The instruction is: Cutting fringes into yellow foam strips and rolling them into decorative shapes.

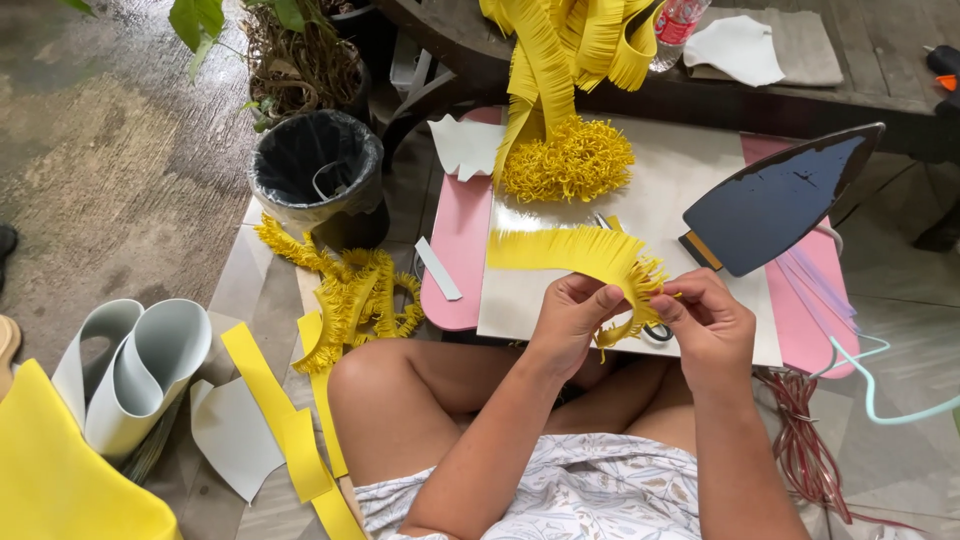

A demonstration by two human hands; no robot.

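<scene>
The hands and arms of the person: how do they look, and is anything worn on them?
Both arms are bare as far as the picture shows: no sleeves reach the forearms. The left hand and the right hand wear no gloves, and no ring, watch or bracelet shows. The fingernails are short and unpainted, as far as can be told.

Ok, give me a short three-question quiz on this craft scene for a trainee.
1. True or false: both hands pinch the same fringed yellow strip.
2. What stands tipped up on the pale board, right of the strip?
A. a kettle
B. a clothes iron
C. a lamp
3. What lies on the board just beyond the strip?

Key:
1. True; the left hand and right hand meet at its curled end.
2. B, soleplate facing the camera.
3. A finished yellow curled pompom, with more fringed strips hanging above it.
</scene>
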